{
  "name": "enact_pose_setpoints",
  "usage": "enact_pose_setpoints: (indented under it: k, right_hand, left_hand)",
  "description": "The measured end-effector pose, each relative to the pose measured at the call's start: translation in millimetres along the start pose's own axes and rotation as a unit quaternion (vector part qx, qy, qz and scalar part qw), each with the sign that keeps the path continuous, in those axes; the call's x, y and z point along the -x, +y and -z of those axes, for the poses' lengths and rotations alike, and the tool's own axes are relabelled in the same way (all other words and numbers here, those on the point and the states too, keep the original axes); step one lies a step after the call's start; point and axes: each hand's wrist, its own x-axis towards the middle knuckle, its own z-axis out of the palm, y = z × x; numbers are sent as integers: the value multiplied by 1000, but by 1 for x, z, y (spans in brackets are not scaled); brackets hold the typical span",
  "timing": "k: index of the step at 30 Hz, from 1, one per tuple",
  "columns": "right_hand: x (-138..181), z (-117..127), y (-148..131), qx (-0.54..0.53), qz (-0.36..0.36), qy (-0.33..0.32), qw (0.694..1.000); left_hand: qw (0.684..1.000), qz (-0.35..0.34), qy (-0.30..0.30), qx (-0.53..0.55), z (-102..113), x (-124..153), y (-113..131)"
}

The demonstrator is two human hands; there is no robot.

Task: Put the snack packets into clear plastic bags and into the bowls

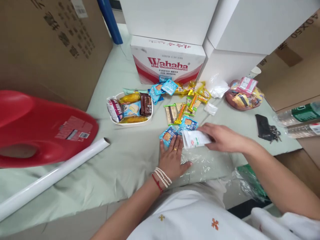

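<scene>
My left hand (172, 158) lies flat with fingers spread on the pale green cloth, its thumb pressing the edge of a clear plastic bag (207, 163). Its fingertips touch a blue snack packet (168, 135). My right hand (221, 137) pinches a small white sachet (194, 138) just above the bag's mouth. Beyond the hands lies a scatter of wrapped snacks (186, 111) in yellow, green and blue wrappers.
A white dish (130, 108) of snacks sits left of the scatter. A Wahaha carton (167, 61) and white boxes stand behind. A red plastic stool (37, 130) and white roll (55, 173) lie left; a snack bowl (243, 96), keys (267, 128) and bottles (300, 120) lie right.
</scene>
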Motion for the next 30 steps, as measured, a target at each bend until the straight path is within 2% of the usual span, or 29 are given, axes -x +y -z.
enact_pose_setpoints:
  k: [2, 5, 8, 10, 12, 14, 16, 18, 21, 23, 26, 30]
  right_hand:
    - [19, -25, 7, 14, -24, -20, 999]
    - [21, -56, 14, 33, -47, -38, 998]
    - [14, -74, 18, 45, -64, -33, 996]
    - [22, -80, 21, 26, -65, -6, 998]
    - [43, -84, 23, -16, -43, 47, 998]
    - [73, -92, 25, -59, -2, 91, 994]
    - [103, -105, 27, -82, 30, 96, 992]
    - [125, -123, 29, -79, 36, 95, 992]
    - [136, -147, 35, -83, 19, 128, 988]
    - [132, -149, 42, -124, 26, 137, 983]
    - [120, -129, 55, -209, 49, 117, 970]
    - [98, -89, 67, -283, 22, 100, 954]
  left_hand:
    - [1000, -2, -7, -7, 1, -1, 1]
    - [1000, -3, -12, -20, 2, -4, 3]
    - [999, 3, 3, -37, 5, -3, 4]
    - [998, 1, 27, -50, 8, 0, 2]
    - [997, -38, 41, -53, 15, 6, -3]
    - [993, -111, 25, -34, 22, 12, -10]
    - [987, -158, -4, -4, 28, 17, -21]
    - [988, -150, -23, 20, 34, 19, -31]
    - [989, -135, -56, 29, 43, 18, -42]
    - [983, -153, -99, 20, 50, 15, -44]
    - [974, -177, -139, 1, 58, 12, -43]
    - [981, -169, -95, -17, 51, 9, -39]
